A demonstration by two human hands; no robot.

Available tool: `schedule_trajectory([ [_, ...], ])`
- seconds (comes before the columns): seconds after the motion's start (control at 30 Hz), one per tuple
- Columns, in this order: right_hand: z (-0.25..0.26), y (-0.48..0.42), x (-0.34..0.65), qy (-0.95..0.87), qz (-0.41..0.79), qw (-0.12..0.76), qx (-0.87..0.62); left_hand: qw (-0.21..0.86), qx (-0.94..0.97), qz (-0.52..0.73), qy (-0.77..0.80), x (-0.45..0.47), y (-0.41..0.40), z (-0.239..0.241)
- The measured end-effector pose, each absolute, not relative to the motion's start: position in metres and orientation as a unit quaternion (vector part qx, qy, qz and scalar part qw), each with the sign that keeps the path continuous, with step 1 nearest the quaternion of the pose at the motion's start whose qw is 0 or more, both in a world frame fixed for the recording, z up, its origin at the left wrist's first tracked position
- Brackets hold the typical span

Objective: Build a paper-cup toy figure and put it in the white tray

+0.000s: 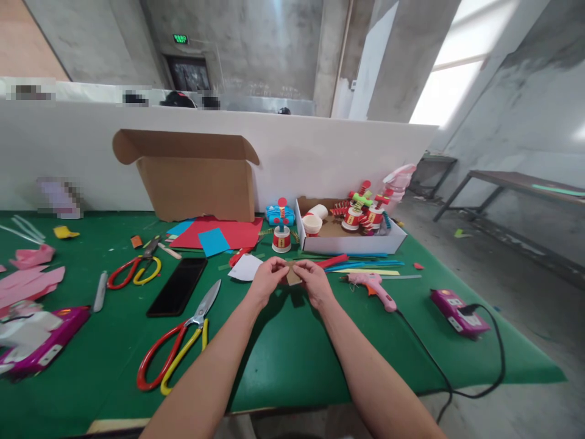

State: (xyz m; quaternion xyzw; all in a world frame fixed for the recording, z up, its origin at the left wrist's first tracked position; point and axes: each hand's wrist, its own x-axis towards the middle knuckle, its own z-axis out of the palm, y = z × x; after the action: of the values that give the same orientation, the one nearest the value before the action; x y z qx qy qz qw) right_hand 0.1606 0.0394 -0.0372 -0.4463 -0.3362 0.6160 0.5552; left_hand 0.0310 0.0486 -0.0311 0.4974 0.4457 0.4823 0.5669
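Between my two hands, just above the green table, is a small brown piece of cardboard (293,278). My left hand (269,279) pinches its left edge, and my right hand (314,281) grips the right edge. A white sheet of paper (245,267) lies beside my left hand. Behind my hands stands a small figure made from a paper cup (281,239), with coiled paper arms and a red round top. Red and blue paper strips (351,263) lie past my right hand, near a pink glue gun (372,288).
Large scissors (185,341), a black phone (177,286) and smaller scissors (136,268) lie left. A white box (350,245) holds cups and finished figures. Coloured paper (242,230) lies before a brown carton (196,186). A purple power strip (459,313) with a black cord sits right.
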Motion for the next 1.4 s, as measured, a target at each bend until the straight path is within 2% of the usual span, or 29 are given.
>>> schedule_trajectory([
  [0.53,-0.041,0.040,0.159,-0.362,0.585,0.570,-0.449,0.647,0.369,0.502,0.440,0.033,0.046,-0.030],
  [0.77,-0.036,0.037,0.156,-0.376,0.593,0.565,-0.434,0.626,0.379,0.515,0.447,0.035,0.046,-0.029],
  [1.13,-0.040,0.039,0.150,-0.363,0.565,0.611,-0.419,0.583,0.380,0.568,0.438,0.043,0.044,-0.030],
  [1.4,-0.039,0.038,0.156,-0.382,0.602,0.553,-0.432,0.597,0.428,0.504,0.455,0.034,0.045,-0.025],
])
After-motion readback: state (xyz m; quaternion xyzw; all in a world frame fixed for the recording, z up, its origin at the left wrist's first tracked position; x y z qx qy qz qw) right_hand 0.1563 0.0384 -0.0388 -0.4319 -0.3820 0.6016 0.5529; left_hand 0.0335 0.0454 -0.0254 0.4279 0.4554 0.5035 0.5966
